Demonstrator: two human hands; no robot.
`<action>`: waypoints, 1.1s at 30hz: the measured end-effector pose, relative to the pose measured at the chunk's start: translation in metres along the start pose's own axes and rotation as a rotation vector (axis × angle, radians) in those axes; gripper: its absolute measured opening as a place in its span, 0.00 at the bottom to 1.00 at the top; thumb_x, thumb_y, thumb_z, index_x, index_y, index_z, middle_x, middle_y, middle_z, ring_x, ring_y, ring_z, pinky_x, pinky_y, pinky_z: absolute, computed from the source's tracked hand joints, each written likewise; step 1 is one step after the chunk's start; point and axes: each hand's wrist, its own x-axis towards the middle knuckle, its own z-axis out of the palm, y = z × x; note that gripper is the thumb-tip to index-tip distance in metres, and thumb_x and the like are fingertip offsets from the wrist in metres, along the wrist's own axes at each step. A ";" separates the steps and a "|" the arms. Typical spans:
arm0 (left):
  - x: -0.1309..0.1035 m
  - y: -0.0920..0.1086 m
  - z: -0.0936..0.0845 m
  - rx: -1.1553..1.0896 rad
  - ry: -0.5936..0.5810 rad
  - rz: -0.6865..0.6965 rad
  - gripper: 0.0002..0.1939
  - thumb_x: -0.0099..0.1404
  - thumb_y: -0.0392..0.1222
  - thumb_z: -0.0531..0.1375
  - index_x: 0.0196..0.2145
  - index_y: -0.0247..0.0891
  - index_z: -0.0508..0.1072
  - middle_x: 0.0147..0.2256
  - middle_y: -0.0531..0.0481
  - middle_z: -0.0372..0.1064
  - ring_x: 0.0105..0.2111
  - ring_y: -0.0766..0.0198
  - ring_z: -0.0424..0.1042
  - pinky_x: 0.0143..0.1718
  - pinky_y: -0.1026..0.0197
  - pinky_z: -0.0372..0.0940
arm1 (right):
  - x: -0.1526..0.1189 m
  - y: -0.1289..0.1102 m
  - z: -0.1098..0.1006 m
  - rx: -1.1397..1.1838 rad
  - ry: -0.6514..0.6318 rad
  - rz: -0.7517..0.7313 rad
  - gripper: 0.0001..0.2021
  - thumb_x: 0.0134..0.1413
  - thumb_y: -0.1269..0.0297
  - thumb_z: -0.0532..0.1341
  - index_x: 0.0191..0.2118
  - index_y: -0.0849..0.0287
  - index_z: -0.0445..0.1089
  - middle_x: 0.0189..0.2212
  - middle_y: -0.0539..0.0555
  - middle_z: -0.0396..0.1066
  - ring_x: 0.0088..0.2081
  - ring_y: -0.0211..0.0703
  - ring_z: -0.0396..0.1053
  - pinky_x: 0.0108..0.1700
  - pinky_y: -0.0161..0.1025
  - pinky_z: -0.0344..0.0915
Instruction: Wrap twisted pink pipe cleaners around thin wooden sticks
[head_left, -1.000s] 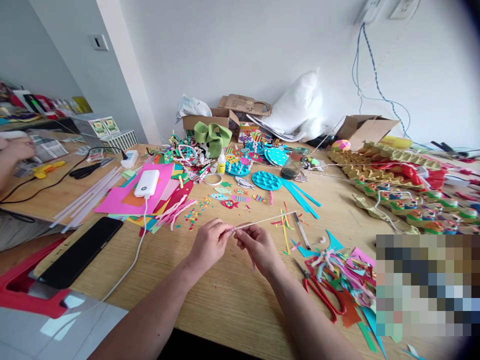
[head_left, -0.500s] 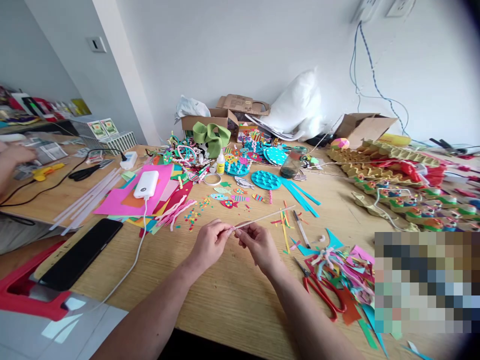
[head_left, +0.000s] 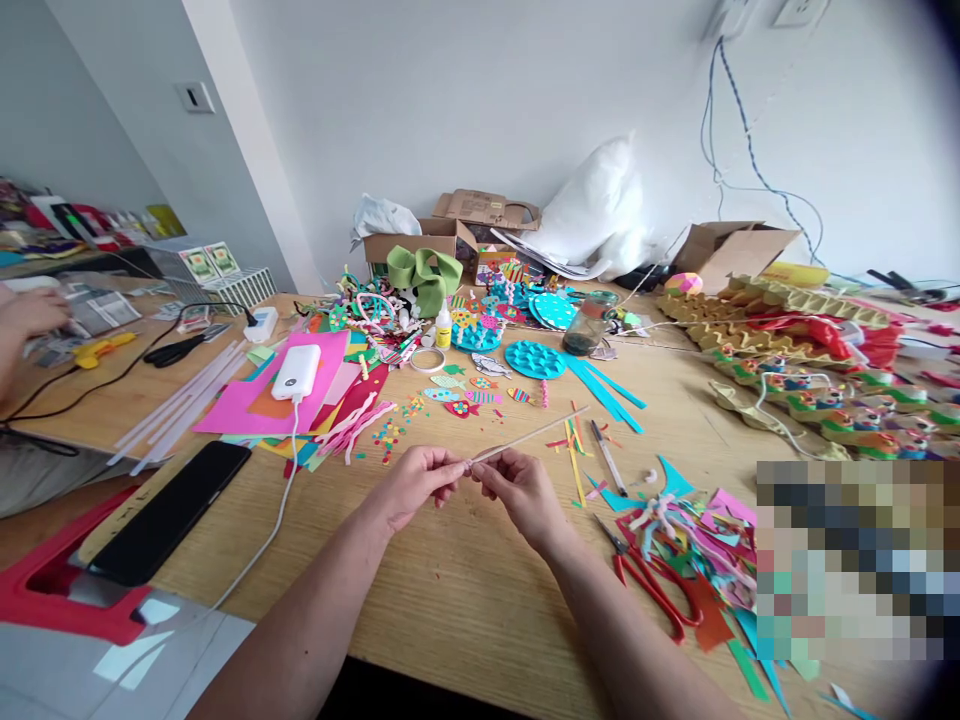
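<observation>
While the right hand (head_left: 521,490) keeps its hold on a thin, straight, pale stick (head_left: 534,430), the left hand (head_left: 420,490) has just rolled over: its thumb now stretches toward the stick's near, left end and its other fingers curl lower underneath, where half a second ago they were bunched higher. For the work in hand, this looks like a fresh grip or a twist at that end, where a tiny bit of pink material (head_left: 469,466) shows between the two hands; whether it is wrapped around the stick or merely pressed against it, I cannot tell. The fingers of both hands are closed in a pinch on the stick, meeting almost tip to tip, and the stick slants from there to the far right, above the wooden table (head_left: 450,610). Against the frame from a second ago, its far tip sits slightly higher in view, and the pink strip that then dangled below the right hand no longer shows. The red-handled metal scissors (head_left: 654,592) on the near right, the slim clear-barrelled pen (head_left: 609,460) and the brightly patterned fish-shaped cutouts (head_left: 483,397) beyond the hands keep their places.
</observation>
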 end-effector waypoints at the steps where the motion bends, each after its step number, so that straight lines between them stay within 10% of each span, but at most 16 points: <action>1: 0.001 -0.002 0.001 0.070 0.032 0.063 0.13 0.56 0.46 0.62 0.34 0.32 0.71 0.23 0.54 0.63 0.19 0.73 0.61 0.20 0.69 0.56 | 0.001 0.001 -0.001 0.007 0.013 0.001 0.16 0.44 0.51 0.64 0.26 0.62 0.70 0.17 0.49 0.66 0.20 0.34 0.59 0.22 0.33 0.55; 8: 0.002 -0.011 0.010 0.742 0.262 0.587 0.10 0.63 0.35 0.53 0.40 0.39 0.72 0.35 0.47 0.74 0.34 0.64 0.71 0.38 0.62 0.64 | 0.004 0.006 -0.003 0.060 0.037 0.008 0.16 0.43 0.51 0.65 0.27 0.61 0.70 0.17 0.49 0.65 0.20 0.35 0.60 0.23 0.33 0.56; 12: 0.001 -0.010 0.010 0.892 0.294 0.647 0.10 0.65 0.35 0.51 0.39 0.38 0.72 0.36 0.46 0.74 0.36 0.62 0.72 0.39 0.61 0.63 | 0.004 0.007 -0.002 0.089 0.046 -0.027 0.15 0.43 0.53 0.66 0.30 0.61 0.71 0.19 0.48 0.65 0.20 0.35 0.61 0.23 0.33 0.57; 22: -0.003 0.000 0.014 0.685 0.223 0.425 0.14 0.66 0.43 0.50 0.30 0.36 0.72 0.21 0.53 0.63 0.22 0.68 0.62 0.26 0.66 0.56 | 0.003 0.003 -0.005 0.080 0.012 -0.059 0.13 0.44 0.54 0.65 0.29 0.61 0.74 0.21 0.51 0.70 0.21 0.34 0.61 0.24 0.33 0.58; 33: -0.001 0.000 0.002 -0.190 -0.103 -0.096 0.13 0.56 0.47 0.61 0.31 0.32 0.70 0.17 0.60 0.52 0.14 0.76 0.50 0.15 0.70 0.44 | 0.000 -0.007 -0.006 0.024 -0.084 -0.058 0.15 0.45 0.52 0.65 0.27 0.61 0.73 0.21 0.51 0.69 0.21 0.34 0.58 0.23 0.33 0.55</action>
